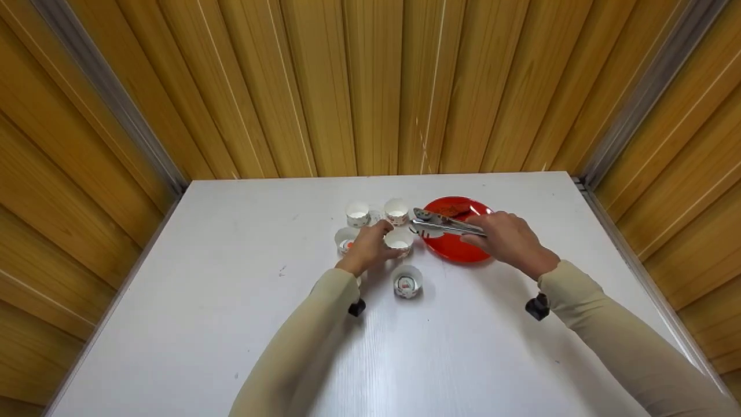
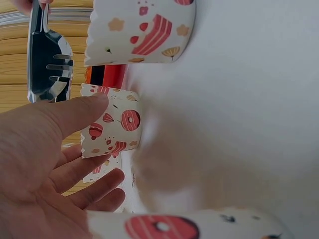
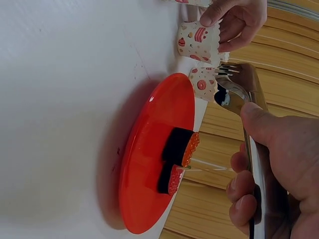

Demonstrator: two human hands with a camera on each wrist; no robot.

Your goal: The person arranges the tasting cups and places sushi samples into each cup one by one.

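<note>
My left hand holds a white paper baking cup with red cake and doughnut prints, thumb on one side and fingers on the other. My right hand grips metal tongs. Between the tong tips is a small dark-wrapped piece with a pale middle, like a sushi roll, beside the held cup's rim. On a red plate below the tongs sit two black-wrapped sushi pieces, one topped with orange roe and one with reddish roe.
More paper cups stand around my left hand: two at the back, one to the left with something orange-red inside, and one in front with something inside. The white table meets wood-patterned walls.
</note>
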